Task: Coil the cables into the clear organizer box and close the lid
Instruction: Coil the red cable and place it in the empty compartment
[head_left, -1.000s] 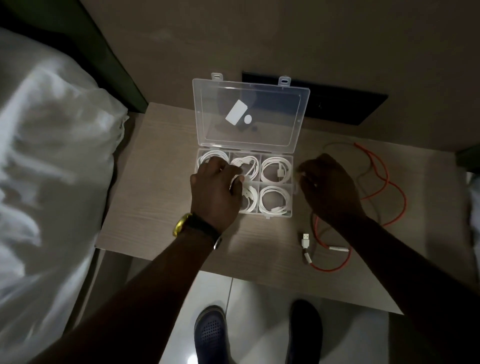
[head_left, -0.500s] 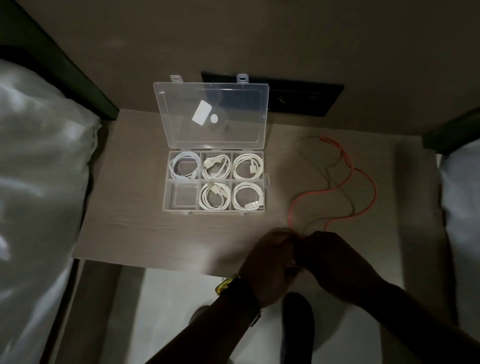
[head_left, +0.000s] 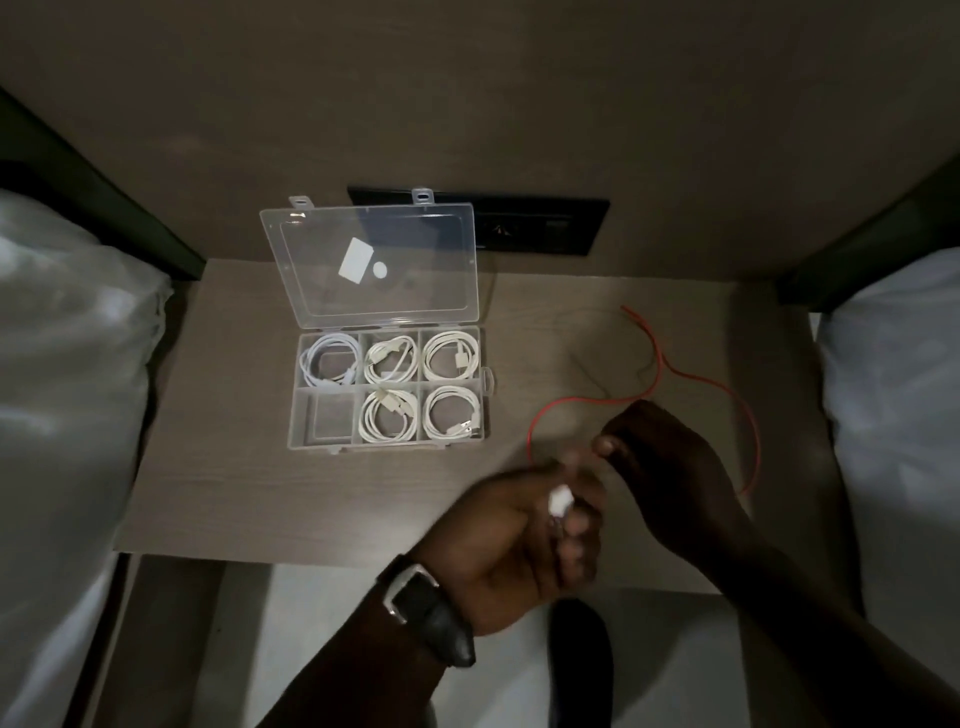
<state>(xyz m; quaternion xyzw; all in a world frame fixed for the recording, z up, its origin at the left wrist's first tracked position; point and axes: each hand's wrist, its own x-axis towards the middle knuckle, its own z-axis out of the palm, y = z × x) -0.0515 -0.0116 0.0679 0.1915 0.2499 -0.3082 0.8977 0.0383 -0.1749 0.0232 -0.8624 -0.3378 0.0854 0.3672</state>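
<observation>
The clear organizer box (head_left: 306, 439) stands on the bedside table with its lid (head_left: 371, 267) propped open at the back. Several of its compartments hold coiled white cables (head_left: 451, 358); the front left compartment (head_left: 330, 418) holds none. To the right a red cable (head_left: 691, 376) lies in loose loops on the table. My left hand (head_left: 524, 535) is near the front edge, closed on the red cable's white plug end (head_left: 560, 503). My right hand (head_left: 660, 462) is just beyond it with its fingers pinched on the same cable.
White bedding lies on both sides: a pillow (head_left: 67, 364) on the left, another bed (head_left: 904, 415) on the right. A black socket panel (head_left: 540, 228) sits on the wall behind the box. Below the table's (head_left: 234, 493) front edge are the floor and a dark shoe (head_left: 582, 654).
One second ago my left hand was in the box and the right beside it. Both then went to the red cable's end; the left has now lifted the plug while the right slid up the cable.
</observation>
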